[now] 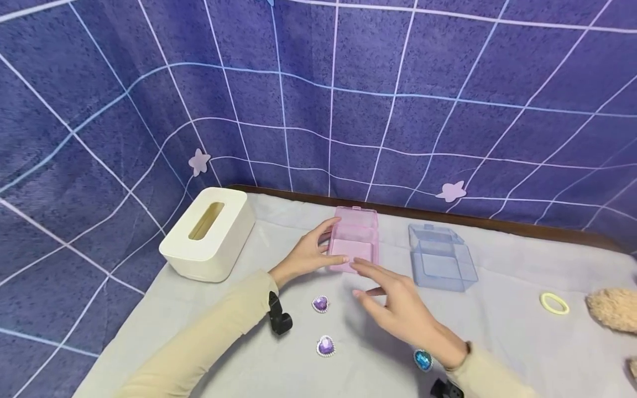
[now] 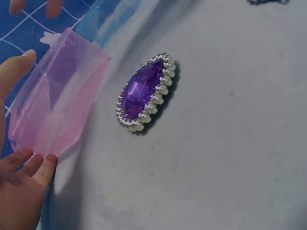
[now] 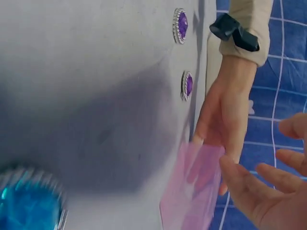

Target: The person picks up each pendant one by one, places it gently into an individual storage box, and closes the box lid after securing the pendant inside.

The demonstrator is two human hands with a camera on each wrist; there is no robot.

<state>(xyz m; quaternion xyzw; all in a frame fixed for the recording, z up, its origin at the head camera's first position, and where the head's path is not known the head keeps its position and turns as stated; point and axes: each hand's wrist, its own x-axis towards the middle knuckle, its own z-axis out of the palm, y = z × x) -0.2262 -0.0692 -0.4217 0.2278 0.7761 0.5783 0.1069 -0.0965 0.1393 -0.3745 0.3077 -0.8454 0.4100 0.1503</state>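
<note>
A pink see-through plastic box (image 1: 354, 251) with its lid raised stands near the back edge of the table. The left hand (image 1: 308, 255) is at its left side, fingertips touching the box and thumb reaching over its front part. Just right of the box's front, the right hand (image 1: 398, 298) hovers with loosely bent, spread fingers and holds nothing. Two purple heart-shaped gems with beaded rims, one nearer (image 1: 325, 346) and one farther (image 1: 320, 304), lie in front of the box. A blue gem (image 1: 423, 360) lies below the right wrist.
A blue see-through box (image 1: 440, 262), lid raised, stands right of the pink one. A white tissue box (image 1: 211, 235) is at the left. Farther right lie a yellow ring (image 1: 554, 303) and a fluffy tan object (image 1: 614, 309). A blue grid-patterned curtain (image 1: 368, 110) hangs behind the table.
</note>
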